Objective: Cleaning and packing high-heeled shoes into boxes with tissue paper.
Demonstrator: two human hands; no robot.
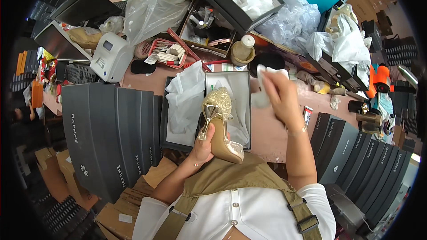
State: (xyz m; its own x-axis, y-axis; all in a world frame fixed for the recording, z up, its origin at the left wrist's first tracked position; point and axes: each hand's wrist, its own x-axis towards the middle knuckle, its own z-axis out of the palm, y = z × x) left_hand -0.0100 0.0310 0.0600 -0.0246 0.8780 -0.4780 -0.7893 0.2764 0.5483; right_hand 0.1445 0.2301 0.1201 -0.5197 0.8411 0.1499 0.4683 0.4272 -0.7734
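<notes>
My left hand [203,147] is closed around a gold glitter high-heeled shoe [219,138], its tan sole turned up toward me and the shiny metallic heel beside my fingers. Under and behind the shoe lies an open shoe box [243,78] lined with white paper; crumpled white tissue paper [186,100] fills its left part. To the right, my right hand [283,102] is raised over the pink table with its fingers pinched on a white cloth [261,95], which is blurred by motion. A black round pad [268,63] sits just beyond that hand.
Stacked dark shoe boxes [93,138] flank me at left, with more shoe boxes [351,155] at right. Behind are a white bottle [243,50], a red basket [167,53], a label printer [112,57] and a box of white wrapping [251,0]. A small tube [307,116] lies right.
</notes>
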